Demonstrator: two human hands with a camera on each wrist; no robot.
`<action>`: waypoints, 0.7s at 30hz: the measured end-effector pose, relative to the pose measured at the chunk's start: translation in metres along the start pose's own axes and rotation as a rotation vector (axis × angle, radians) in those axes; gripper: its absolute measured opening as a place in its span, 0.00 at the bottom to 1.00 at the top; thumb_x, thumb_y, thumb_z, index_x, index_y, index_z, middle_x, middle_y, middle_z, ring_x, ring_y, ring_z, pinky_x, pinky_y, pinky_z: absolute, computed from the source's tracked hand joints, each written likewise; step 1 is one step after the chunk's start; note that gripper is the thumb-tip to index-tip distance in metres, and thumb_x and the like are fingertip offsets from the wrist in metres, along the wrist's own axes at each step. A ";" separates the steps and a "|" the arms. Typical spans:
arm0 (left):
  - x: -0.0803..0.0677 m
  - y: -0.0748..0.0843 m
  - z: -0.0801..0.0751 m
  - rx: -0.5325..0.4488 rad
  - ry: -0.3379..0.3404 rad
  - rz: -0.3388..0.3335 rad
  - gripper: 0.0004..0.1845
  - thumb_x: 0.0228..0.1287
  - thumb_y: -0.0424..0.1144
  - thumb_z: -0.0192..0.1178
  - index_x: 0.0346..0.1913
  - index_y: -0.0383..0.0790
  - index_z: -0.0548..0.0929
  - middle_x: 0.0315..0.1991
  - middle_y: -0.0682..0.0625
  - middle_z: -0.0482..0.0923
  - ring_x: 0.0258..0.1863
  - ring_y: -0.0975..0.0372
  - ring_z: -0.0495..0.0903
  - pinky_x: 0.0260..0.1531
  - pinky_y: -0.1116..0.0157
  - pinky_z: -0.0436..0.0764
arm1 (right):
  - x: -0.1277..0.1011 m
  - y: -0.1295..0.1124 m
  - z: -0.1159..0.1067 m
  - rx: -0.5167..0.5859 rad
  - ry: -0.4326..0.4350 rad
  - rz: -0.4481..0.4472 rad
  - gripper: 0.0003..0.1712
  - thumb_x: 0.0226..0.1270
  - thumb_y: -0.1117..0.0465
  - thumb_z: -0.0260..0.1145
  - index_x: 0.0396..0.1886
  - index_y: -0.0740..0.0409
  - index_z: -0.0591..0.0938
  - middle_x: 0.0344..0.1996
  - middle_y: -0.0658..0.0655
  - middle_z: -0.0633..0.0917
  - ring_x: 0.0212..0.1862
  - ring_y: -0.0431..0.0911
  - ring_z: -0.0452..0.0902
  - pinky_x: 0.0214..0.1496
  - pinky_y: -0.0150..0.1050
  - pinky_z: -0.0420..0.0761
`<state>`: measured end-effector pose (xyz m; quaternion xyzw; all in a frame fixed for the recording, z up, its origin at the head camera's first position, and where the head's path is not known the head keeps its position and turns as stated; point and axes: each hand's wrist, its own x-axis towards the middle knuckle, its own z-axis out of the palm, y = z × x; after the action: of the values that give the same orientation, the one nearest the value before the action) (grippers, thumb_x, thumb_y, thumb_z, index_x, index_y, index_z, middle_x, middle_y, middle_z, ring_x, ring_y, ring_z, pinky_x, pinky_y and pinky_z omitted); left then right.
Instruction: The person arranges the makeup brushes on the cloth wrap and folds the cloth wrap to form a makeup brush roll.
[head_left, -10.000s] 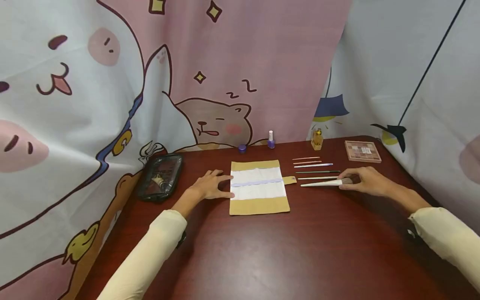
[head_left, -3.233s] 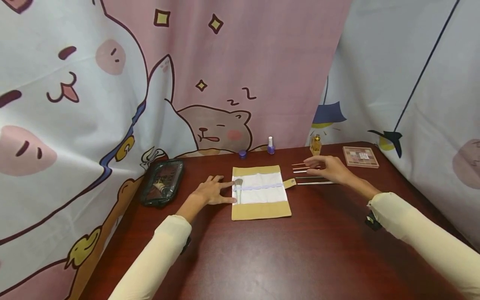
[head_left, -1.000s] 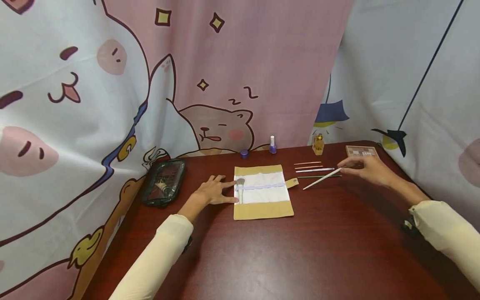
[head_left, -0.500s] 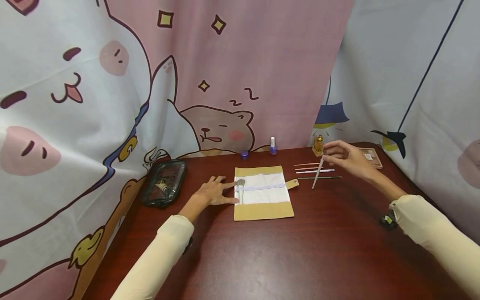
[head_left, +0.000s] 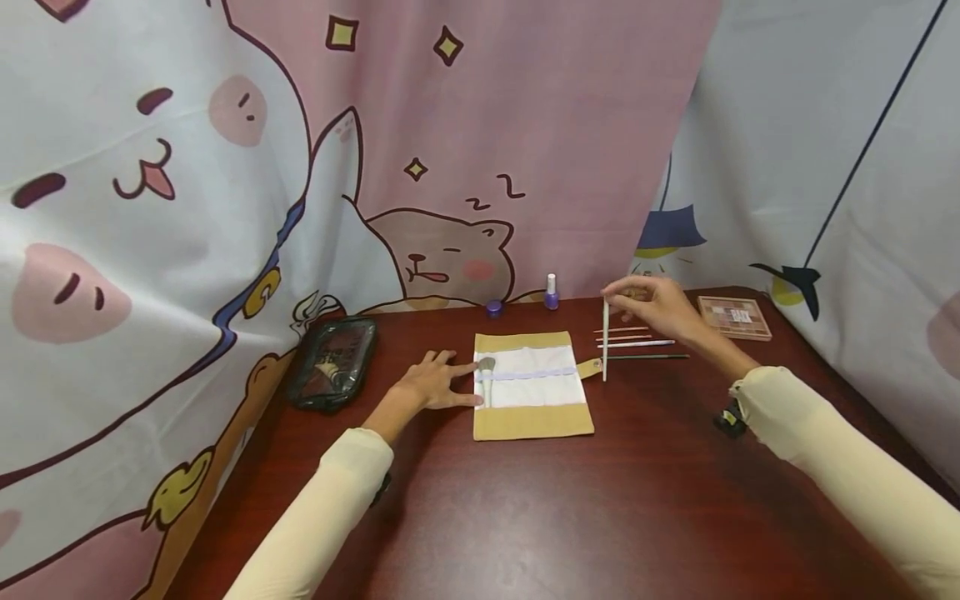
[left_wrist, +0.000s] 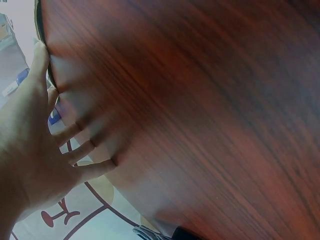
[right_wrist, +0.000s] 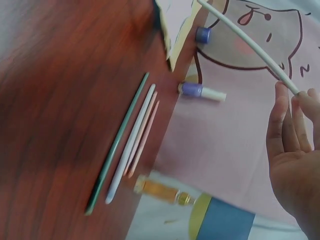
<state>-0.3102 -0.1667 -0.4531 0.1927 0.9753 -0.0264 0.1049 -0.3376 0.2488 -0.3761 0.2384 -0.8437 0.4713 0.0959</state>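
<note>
An unrolled yellow-and-white cloth brush roll (head_left: pixel 534 422) lies on the table. A thick grey-bristled makeup brush (head_left: pixel 487 385) is slotted upright along its left side. My left hand (head_left: pixel 429 387) rests at the roll's left edge, fingers spread, thumb and forefinger touching the cloth; the left wrist view shows the hand (left_wrist: pixel 30 140) from its back. My right hand (head_left: pixel 662 307) pinches a slim white makeup brush (head_left: pixel 605 348) by its top end, near the roll's snap tab (head_left: pixel 591 367). The brush hangs upright; fingers hide its top. In the right wrist view this brush (right_wrist: pixel 250 42) slants from the fingertips.
Right of the roll lie a green brush (head_left: pixel 648 357), a white brush (head_left: pixel 637 343) and two thin pinkish sticks (head_left: pixel 624 337). Behind stand purple nail polish (head_left: pixel 551 294), a small purple pot (head_left: pixel 493 308) and an amber bottle (right_wrist: pixel 162 190). A palette (head_left: pixel 735 318) and black pouch (head_left: pixel 333 363) flank them.
The thick brush has gone into the roll. My right hand has since picked up the slim white brush, swung it upright and moved left toward the roll. My left hand stays at the roll's edge.
</note>
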 end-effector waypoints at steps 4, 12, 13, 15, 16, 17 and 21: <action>0.001 0.000 0.001 0.009 -0.001 -0.004 0.47 0.59 0.84 0.48 0.80 0.74 0.59 0.81 0.43 0.55 0.78 0.46 0.56 0.65 0.41 0.72 | 0.014 -0.004 0.015 -0.011 -0.027 -0.015 0.14 0.75 0.60 0.68 0.56 0.58 0.88 0.47 0.64 0.90 0.33 0.43 0.88 0.33 0.36 0.85; 0.001 0.003 0.000 0.002 0.000 -0.005 0.47 0.59 0.84 0.48 0.80 0.73 0.59 0.81 0.43 0.55 0.77 0.46 0.56 0.65 0.41 0.72 | 0.038 -0.003 0.046 0.036 -0.029 -0.009 0.17 0.74 0.60 0.70 0.58 0.61 0.87 0.47 0.65 0.90 0.34 0.46 0.88 0.33 0.35 0.85; 0.001 0.003 0.000 0.002 0.000 -0.005 0.47 0.59 0.84 0.48 0.80 0.73 0.59 0.81 0.43 0.55 0.78 0.46 0.56 0.66 0.41 0.72 | 0.040 -0.003 0.050 0.039 -0.031 -0.005 0.18 0.74 0.60 0.70 0.59 0.61 0.87 0.50 0.65 0.89 0.34 0.46 0.88 0.34 0.35 0.85; 0.001 0.003 0.000 0.005 -0.002 -0.007 0.47 0.59 0.84 0.48 0.80 0.73 0.59 0.81 0.43 0.55 0.78 0.46 0.56 0.66 0.41 0.71 | 0.044 -0.004 0.057 0.042 -0.039 0.007 0.18 0.73 0.60 0.71 0.60 0.60 0.87 0.56 0.63 0.87 0.35 0.45 0.89 0.36 0.34 0.85; 0.001 0.003 0.000 0.006 -0.001 -0.007 0.47 0.59 0.84 0.48 0.80 0.74 0.59 0.81 0.43 0.55 0.78 0.46 0.56 0.66 0.41 0.71 | 0.046 -0.004 0.060 0.039 -0.041 0.016 0.19 0.73 0.60 0.71 0.61 0.59 0.86 0.58 0.62 0.86 0.36 0.46 0.89 0.36 0.34 0.84; 0.001 0.003 0.000 0.006 0.000 -0.007 0.47 0.59 0.84 0.48 0.80 0.74 0.59 0.81 0.43 0.55 0.78 0.46 0.56 0.66 0.41 0.71 | 0.048 -0.005 0.064 0.036 -0.043 0.021 0.20 0.73 0.60 0.71 0.61 0.59 0.86 0.61 0.60 0.85 0.37 0.46 0.89 0.37 0.33 0.84; 0.000 0.001 0.000 0.008 -0.001 -0.012 0.47 0.59 0.84 0.48 0.80 0.73 0.59 0.81 0.43 0.55 0.78 0.46 0.56 0.66 0.42 0.71 | 0.056 -0.008 0.078 0.038 -0.048 0.033 0.20 0.72 0.59 0.72 0.61 0.56 0.87 0.65 0.58 0.82 0.40 0.48 0.90 0.40 0.34 0.85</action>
<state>-0.3102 -0.1657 -0.4531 0.1872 0.9763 -0.0312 0.1043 -0.3777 0.1624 -0.3904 0.2375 -0.8405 0.4828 0.0635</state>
